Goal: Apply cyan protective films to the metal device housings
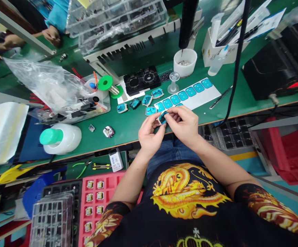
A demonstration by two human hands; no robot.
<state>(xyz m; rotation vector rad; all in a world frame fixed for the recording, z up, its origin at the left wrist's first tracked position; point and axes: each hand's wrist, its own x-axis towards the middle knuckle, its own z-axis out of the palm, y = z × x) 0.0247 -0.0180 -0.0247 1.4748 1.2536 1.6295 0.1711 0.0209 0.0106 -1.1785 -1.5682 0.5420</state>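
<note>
My left hand (151, 132) and my right hand (184, 123) meet at the front edge of the green table (128, 127), both pinching one small square part with a teal film (162, 117). Fingers of both hands are curled around it. Just beyond lies a white sheet of teal stickers (190, 93). Several more teal-faced square parts (147, 100) lie on the table to the left of the sheet, and a bare metal one (108, 131) sits further left.
A black fixture (141, 80), a white cup (185, 61), a green tape roll (105, 82), a white bottle with green cap (60, 138), a crumpled plastic bag (46, 82) and tweezers (220, 97) stand on the table. A red tray of parts (97, 199) lies lower left. Another person's hands (51, 35) are at far left.
</note>
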